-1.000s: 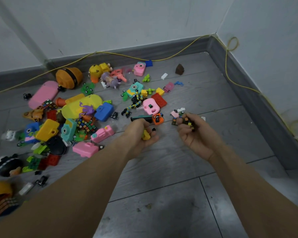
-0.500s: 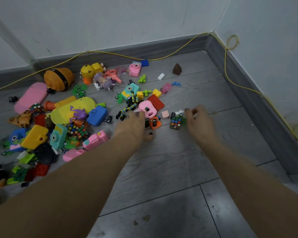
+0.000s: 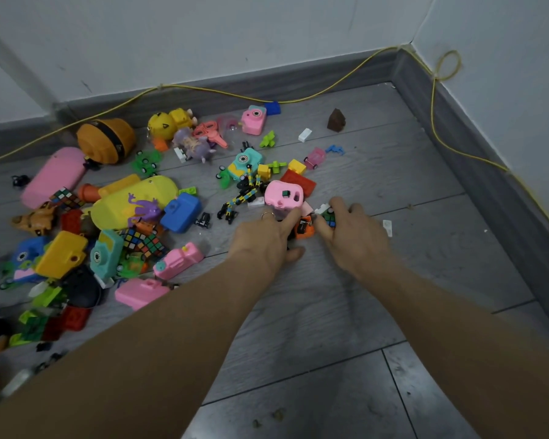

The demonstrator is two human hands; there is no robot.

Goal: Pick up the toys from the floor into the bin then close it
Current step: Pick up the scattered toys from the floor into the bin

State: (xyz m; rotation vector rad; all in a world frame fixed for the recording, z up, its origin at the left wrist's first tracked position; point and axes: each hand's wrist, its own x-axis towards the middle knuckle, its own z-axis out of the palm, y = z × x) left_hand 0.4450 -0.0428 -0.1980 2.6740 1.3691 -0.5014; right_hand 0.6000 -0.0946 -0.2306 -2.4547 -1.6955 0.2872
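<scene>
Two bare forearms in view, no sleeves showing up to the bottom edge of the pic, no watch, no wrist bands, no gloves. Left hand (image 3: pixel 263 239): one thin plain ring (image 3: pixel 268 214), pale metal look, sits on a finger near the knuckle; which finger can't be told for sure. Right hand (image 3: pixel 352 236): no rings or other jewellery seen on the parts that show. Nails too small/blurred to tell anything about them. No marks or tattoos seen on either arm.

One head-worn wide-angle view looks forward and down, seemingly near, at floor (image 3: pixel 298 312) toward a wall corner.
</scene>
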